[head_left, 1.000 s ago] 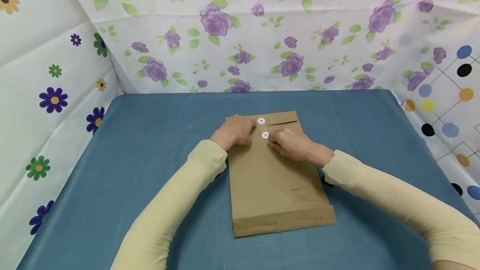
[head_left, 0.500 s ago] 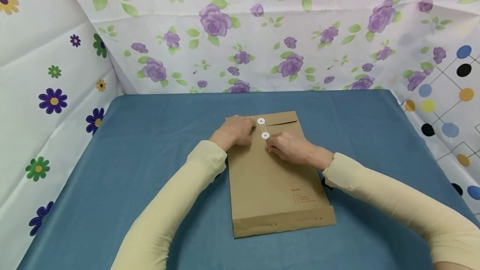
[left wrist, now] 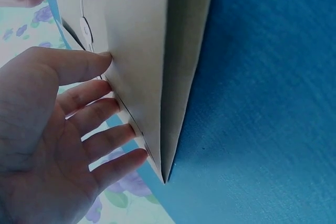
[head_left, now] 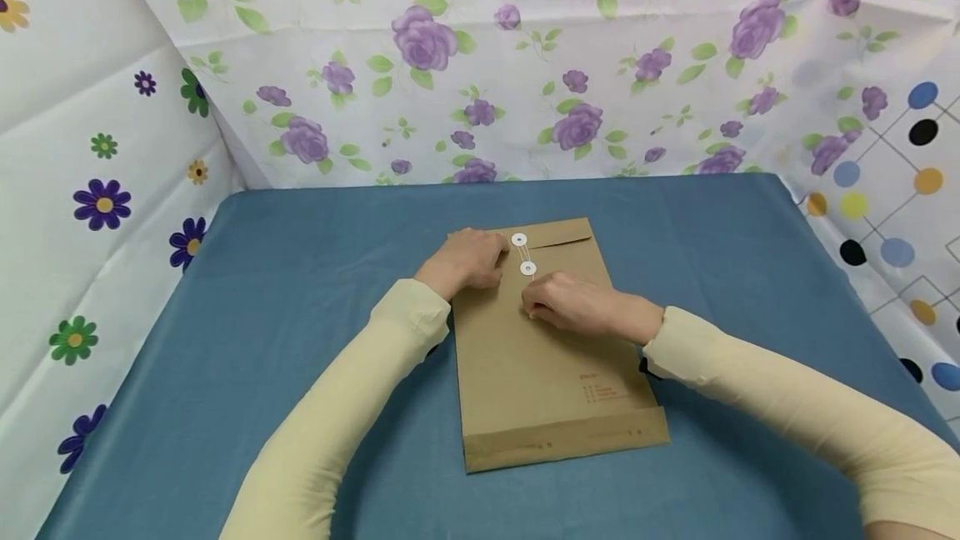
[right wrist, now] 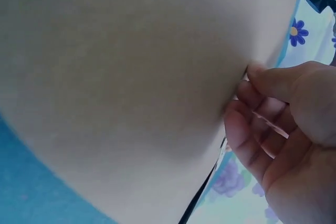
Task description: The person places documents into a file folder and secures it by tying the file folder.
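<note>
A brown kraft paper document envelope [head_left: 510, 357] lies flat on the table, flap end away from me. White thread runs between an upper paper button [head_left: 520, 239] on the flap and a lower one [head_left: 528, 268] on the body. My left hand [head_left: 468, 261] rests on the envelope's upper left; in the left wrist view its fingertips [left wrist: 105, 139] touch the paper, fingers spread and fairly straight. Just below the lower button, my right hand [head_left: 573, 302] pinches the thread's loose end between thumb and curled fingers. The right wrist view shows that hand [right wrist: 294, 124] close over the paper.
Blue cloth [head_left: 300, 273] covers the table around the envelope. Behind it hangs a white curtain with purple roses [head_left: 423, 38], and patterned sheets close off the left and right sides. Red print [head_left: 603, 390] marks the envelope's lower right.
My right hand has drawn slightly down and left, away from the lower button, with the thread's end in its fingers. The left hand has kept its place on the envelope.
</note>
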A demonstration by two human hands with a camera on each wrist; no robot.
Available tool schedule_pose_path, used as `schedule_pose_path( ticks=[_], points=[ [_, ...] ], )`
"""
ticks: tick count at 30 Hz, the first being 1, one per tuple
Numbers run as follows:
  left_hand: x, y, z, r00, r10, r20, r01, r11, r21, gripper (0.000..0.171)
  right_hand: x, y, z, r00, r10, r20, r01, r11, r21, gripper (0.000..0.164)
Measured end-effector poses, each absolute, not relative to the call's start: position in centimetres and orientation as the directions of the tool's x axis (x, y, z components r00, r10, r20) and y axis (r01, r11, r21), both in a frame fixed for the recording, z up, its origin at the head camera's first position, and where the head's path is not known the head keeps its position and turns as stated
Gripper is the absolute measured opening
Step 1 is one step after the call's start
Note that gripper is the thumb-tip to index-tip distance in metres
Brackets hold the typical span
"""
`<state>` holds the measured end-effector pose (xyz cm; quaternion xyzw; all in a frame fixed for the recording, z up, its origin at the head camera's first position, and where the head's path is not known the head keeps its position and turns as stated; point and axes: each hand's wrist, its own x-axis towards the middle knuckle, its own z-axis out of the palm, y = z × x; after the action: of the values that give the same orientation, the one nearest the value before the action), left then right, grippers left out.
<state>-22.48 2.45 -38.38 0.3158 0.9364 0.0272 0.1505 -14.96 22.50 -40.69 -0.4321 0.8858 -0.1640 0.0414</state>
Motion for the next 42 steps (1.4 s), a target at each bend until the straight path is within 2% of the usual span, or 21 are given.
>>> schedule_pose_path(
  ticks=[3,9,14,17,20,24,28,31,35,42],
  points=[
    [-22.5,2.3,-38.3,-0.746,0.607,-0.273,0.588,0.793,0.158,0.014,-14.7,22.6,-40.8,-0.636,-0.768,0.075,-0.738,0.577,-0.350,0.018],
    [-22.4,1.9,-38.1,-0.737,0.615,-0.280,0.596,0.787,0.159,0.026,-13.9,23.0,-40.8,-0.671,-0.734,0.103,-0.721,0.614,-0.321,0.010],
    [-22.3,1.8,-38.3,-0.713,0.621,-0.326,0.607,0.779,0.157,0.054,-13.1,23.9,-40.7,-0.728,-0.680,0.082,-0.669,0.680,-0.300,0.006],
    [-22.1,1.7,-38.5,-0.690,0.617,-0.378,0.602,0.779,0.172,0.070,-12.8,24.5,-40.6,-0.753,-0.656,0.056,-0.639,0.708,-0.300,0.012],
    [-21.8,1.6,-38.8,-0.676,0.608,-0.416,0.592,0.784,0.184,0.079,-12.5,25.2,-40.5,-0.766,-0.641,0.041,-0.623,0.726,-0.291,0.021],
    [-21.5,1.5,-39.2,-0.679,0.591,-0.435,0.574,0.797,0.188,0.083,-12.1,25.8,-40.2,-0.779,-0.627,-0.014,-0.601,0.753,-0.268,0.041],
    [-21.2,1.5,-39.6,-0.708,0.557,-0.434,0.540,0.823,0.176,0.085,-11.5,26.0,-39.9,-0.789,-0.595,-0.155,-0.548,0.795,-0.259,0.067],
    [-20.7,1.6,-39.6,-0.734,0.525,-0.431,0.507,0.846,0.167,0.085,-11.2,26.0,-40.0,-0.790,-0.566,-0.238,-0.512,0.821,-0.253,0.079],
    [-20.4,1.5,-39.3,-0.750,0.508,-0.423,0.490,0.857,0.161,0.084,-11.0,26.0,-40.1,-0.792,-0.554,-0.257,-0.500,0.830,-0.247,0.084],
    [-20.8,1.2,-39.3,-0.735,0.535,-0.416,0.522,0.839,0.157,0.085,-10.8,25.8,-40.2,-0.805,-0.532,-0.264,-0.484,0.845,-0.227,0.086]
  ],
)
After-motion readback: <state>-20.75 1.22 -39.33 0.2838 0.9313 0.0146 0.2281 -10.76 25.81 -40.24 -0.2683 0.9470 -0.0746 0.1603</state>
